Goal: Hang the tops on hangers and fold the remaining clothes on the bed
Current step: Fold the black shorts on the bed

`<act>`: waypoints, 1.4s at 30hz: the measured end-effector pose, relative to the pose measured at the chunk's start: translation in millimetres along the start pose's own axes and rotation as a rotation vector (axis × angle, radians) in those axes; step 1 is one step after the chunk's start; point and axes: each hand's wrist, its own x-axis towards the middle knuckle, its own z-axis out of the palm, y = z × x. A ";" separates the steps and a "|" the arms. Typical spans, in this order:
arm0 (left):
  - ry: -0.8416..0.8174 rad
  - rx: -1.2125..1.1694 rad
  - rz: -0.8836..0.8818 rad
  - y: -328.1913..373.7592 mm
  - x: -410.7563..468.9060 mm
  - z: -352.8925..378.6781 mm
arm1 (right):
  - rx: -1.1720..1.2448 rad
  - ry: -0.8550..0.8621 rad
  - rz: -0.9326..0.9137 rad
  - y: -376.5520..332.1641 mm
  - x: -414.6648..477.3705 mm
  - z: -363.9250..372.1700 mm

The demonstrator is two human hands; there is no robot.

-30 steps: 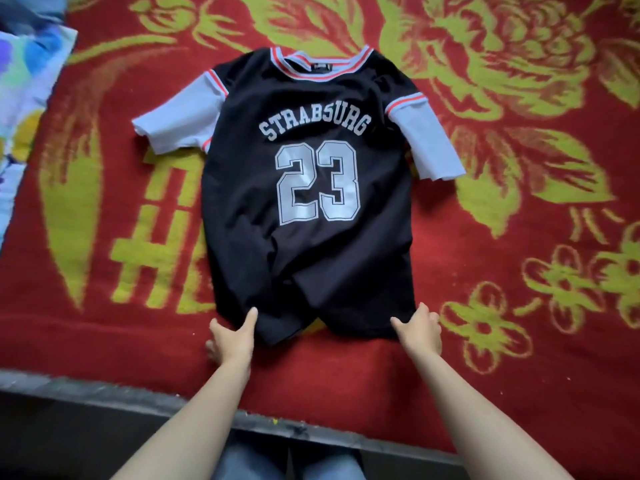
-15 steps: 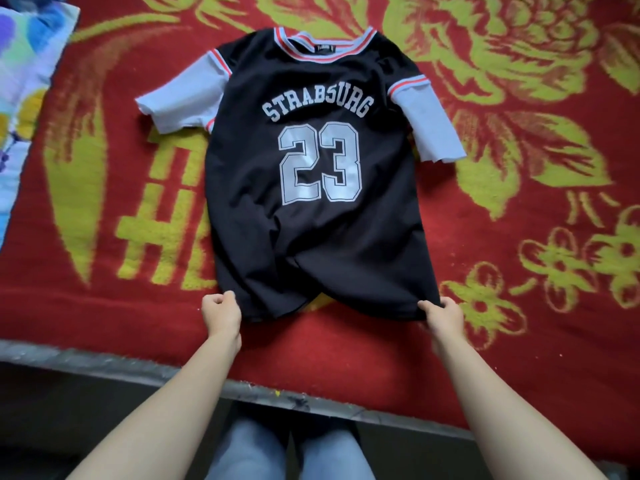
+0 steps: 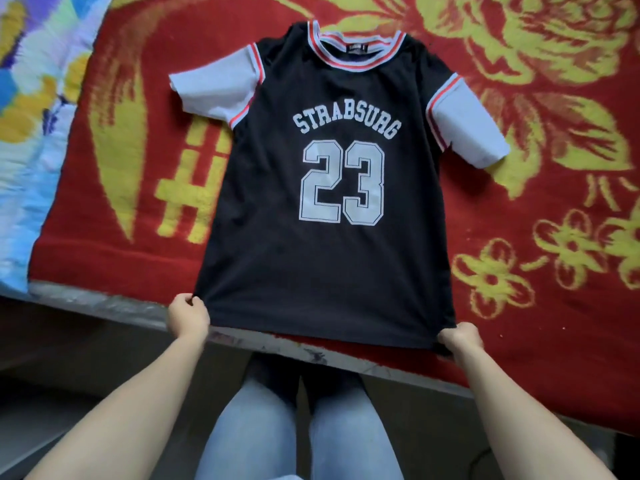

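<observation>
We note the black jersey (image 3: pixel 325 237) lying face up on the red blanket (image 3: pixel 540 327) of the bed, collar at the far end, number 23 readable, both pale sleeves spread outward and flat. The hem runs just inside the near bed edge (image 3: pixel 104 303), and its left corner reaches that grey edge. The left hand (image 3: pixel 188 317) pinches the left hem corner with curled fingers; the right hand (image 3: pixel 460 339) grips the right corner likewise. The hands are well apart, and the hem is drawn straight between them. The side seams lie smooth. Blanket shows on both sides of the jersey: a broad stretch to the right and a narrower strip to the left, bounded by a multicoloured sheet (image 3: pixel 34 133). Below the bed edge we see legs in blue jeans (image 3: pixel 256 427).
</observation>
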 end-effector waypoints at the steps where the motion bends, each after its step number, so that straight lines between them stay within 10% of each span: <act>1: -0.004 0.030 -0.012 -8.9 1.1 0.3 | -0.108 -0.011 0.000 6.4 -1.8 3.9; 11: -0.069 0.289 -0.056 -11.1 -1.5 2.7 | -0.440 0.037 -0.103 -26.1 -32.2 -0.4; 23: -0.232 0.294 0.456 125.1 -9.9 43.5 | -0.044 0.114 -0.433 -153.3 -2.9 -37.4; 42: -0.335 0.383 0.677 259.9 10.9 120.9 | 1.061 -0.168 -0.085 -269.9 118.8 -120.9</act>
